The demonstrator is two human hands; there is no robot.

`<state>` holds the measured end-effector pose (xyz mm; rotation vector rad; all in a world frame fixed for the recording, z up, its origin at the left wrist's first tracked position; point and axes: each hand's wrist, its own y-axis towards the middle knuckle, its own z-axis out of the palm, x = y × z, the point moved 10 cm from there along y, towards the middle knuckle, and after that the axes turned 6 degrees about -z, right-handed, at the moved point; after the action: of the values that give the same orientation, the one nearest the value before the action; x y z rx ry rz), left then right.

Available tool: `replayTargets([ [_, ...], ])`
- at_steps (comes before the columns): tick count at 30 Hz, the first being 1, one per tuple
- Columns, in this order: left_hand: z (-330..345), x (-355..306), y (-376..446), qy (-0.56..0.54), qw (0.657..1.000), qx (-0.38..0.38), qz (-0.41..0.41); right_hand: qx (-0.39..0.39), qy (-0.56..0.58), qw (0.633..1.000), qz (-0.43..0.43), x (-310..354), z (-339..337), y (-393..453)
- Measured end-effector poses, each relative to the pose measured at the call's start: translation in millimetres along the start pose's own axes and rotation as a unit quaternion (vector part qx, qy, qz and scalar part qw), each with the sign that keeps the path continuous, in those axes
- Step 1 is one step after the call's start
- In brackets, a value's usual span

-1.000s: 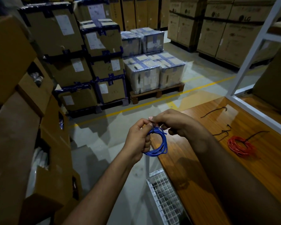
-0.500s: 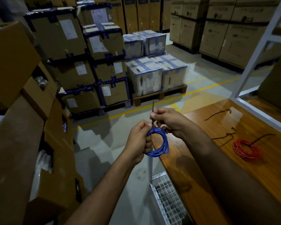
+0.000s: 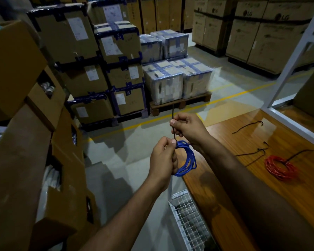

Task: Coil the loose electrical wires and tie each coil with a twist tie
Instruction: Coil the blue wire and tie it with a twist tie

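Observation:
A coil of blue wire [image 3: 188, 161] hangs in the air just off the left edge of the wooden table [image 3: 225, 178]. My left hand [image 3: 162, 160] grips the coil at its top left. My right hand [image 3: 188, 128] pinches a dark twist tie [image 3: 173, 122] that runs upright from the top of the coil. On the table to the right lies a red wire coil [image 3: 279, 168] with a dark tie through it. Loose dark twist ties [image 3: 250, 154] lie beside it, and another [image 3: 246, 126] farther back.
Cardboard boxes [image 3: 25, 142] are stacked close on the left. Taped cartons [image 3: 98, 69] and wrapped boxes on a pallet [image 3: 179, 104] stand ahead across the floor. A white shelf frame [image 3: 294, 58] rises at the table's far right. A wire mesh basket [image 3: 187, 220] sits below the table edge.
My right hand has risen away from the coil, drawing the twist tie up into a long upright strand. My left hand has kept hold of the blue coil.

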<state>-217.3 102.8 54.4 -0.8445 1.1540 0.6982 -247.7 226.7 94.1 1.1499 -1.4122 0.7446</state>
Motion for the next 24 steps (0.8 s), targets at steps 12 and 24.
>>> replayTargets([
  [12, -8.5, 27.3, 11.5, -0.012, 0.997, -0.018, -0.079, -0.005, -0.104, 0.988, -0.112, 44.8, 4.1, -30.6],
  [24, 32.7, 37.8, 10.9, -0.043, 0.986, 0.068, -0.144, -0.006, 0.017, 0.998, -0.056, 26.6, -36.4, -70.7],
])
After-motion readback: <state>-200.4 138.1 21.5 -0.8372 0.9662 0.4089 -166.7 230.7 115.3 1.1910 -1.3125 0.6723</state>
